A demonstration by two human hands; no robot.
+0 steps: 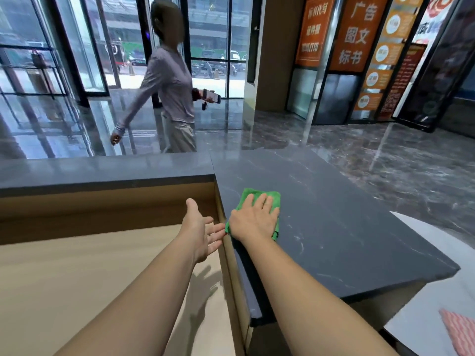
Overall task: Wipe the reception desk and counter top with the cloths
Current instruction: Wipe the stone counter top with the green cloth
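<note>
A passer-by (169,80) (holding a phone (215,96)) strides over the glossy floor (385,155) near orange banners (357,34).

**Right hand flat on the green cloth**

Our right hand (253,219) lies flat, fingers straight, on the green cloth (273,197), which is spread on the dark stone counter top (334,214) near its inner edge. At nine o'clock of the cloth our left hand (203,229) hovers open over the lower wooden desk (102,265). At eleven o'clock a person (171,86) walks past holding a phone (214,96). At five o'clock a pink striped cloth (460,332) lies on a white surface (424,312).
</note>
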